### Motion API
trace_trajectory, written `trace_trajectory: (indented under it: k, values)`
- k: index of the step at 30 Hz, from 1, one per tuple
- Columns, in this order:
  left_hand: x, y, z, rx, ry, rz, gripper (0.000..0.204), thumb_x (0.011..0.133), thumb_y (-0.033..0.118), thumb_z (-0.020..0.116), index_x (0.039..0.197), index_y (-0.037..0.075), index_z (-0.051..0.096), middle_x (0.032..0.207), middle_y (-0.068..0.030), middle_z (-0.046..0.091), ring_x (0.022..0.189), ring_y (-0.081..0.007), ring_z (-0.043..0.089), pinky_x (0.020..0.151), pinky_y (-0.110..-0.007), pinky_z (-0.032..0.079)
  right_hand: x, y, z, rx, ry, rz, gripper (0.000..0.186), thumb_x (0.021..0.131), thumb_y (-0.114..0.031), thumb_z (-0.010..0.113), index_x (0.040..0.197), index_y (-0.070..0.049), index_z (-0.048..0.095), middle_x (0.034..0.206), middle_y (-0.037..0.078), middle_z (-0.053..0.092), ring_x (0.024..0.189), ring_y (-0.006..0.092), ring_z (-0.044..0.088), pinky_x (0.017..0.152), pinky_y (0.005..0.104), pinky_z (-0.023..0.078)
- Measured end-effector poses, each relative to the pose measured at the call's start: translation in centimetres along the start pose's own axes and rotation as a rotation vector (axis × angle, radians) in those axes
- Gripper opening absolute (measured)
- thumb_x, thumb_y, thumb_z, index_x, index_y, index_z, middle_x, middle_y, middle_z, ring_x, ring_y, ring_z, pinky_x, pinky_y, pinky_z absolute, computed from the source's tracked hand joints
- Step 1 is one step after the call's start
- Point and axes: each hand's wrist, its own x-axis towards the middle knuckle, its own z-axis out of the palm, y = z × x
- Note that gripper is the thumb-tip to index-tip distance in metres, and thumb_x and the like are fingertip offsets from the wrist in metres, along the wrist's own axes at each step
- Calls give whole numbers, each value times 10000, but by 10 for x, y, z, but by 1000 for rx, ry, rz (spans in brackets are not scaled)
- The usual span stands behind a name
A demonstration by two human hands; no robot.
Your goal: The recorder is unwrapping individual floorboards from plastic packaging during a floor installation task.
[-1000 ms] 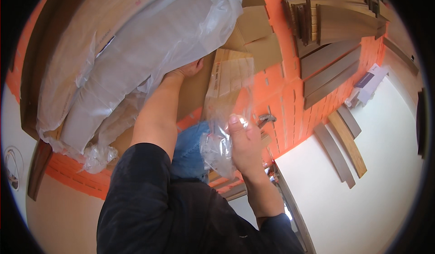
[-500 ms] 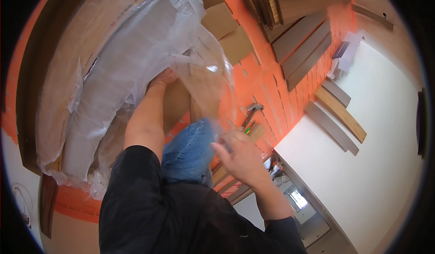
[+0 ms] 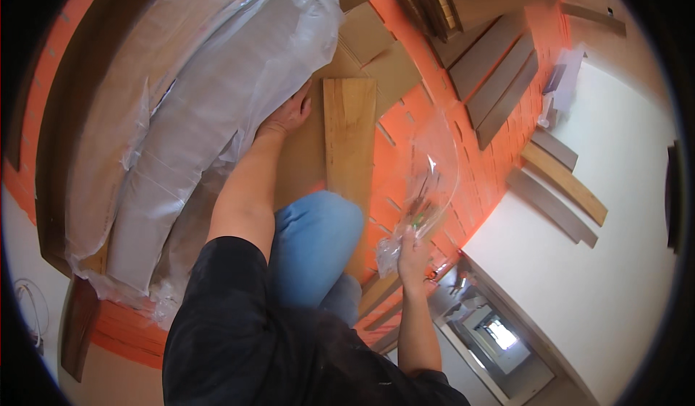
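My left hand (image 3: 288,115) is closed at the right edge of a long plastic-wrapped bundle (image 3: 188,131), its fingertips partly hidden there. Brown cardboard (image 3: 295,161) lies beside and under it. My right hand (image 3: 412,256), low on the right, is closed on crumpled clear plastic wrap (image 3: 427,189) that trails upward over the orange underlay (image 3: 394,138). Through the plastic show a blurred dark tool and a bit of green. Between my hands a light wooden plank (image 3: 347,131) lies lengthwise, partly behind my jeans-clad knee (image 3: 318,239).
At the upper right are a stack of dark boards (image 3: 463,0) and several loose grey-brown planks (image 3: 499,80). Loose boards (image 3: 565,187) lie over the white surface (image 3: 594,290) at right. A pale box (image 3: 561,80) lies nearby. A coiled cable (image 3: 29,308) is at far left.
The clear plastic has come away from the plank and moved right and down with my right hand, uncovering the wood. My left hand has stayed at the bundle's edge.
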Motion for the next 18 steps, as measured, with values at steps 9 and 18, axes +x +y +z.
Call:
trace_trajectory:
  k: [9, 18]
  values:
    - [53, 14, 12, -630, -215, -254, 451, 1048, 310, 615, 1436, 81, 609, 1213, -151, 719, 1157, -293, 661, 1027, -411, 497, -124, 113, 55, -72, -4, 77, 396, 1092, -336, 568, 924, 4, 684, 693, 91, 606, 679, 147, 593, 650, 362, 482]
    - [95, -10, 3, -659, -704, -228, 359, 1041, 305, 674, 1267, 31, 727, 1022, -43, 746, 733, -126, 643, 729, -315, 533, -153, 162, 86, 26, -18, 116, 384, 1090, -315, 587, 916, 12, 688, 707, 44, 612, 689, 115, 561, 649, 334, 475]
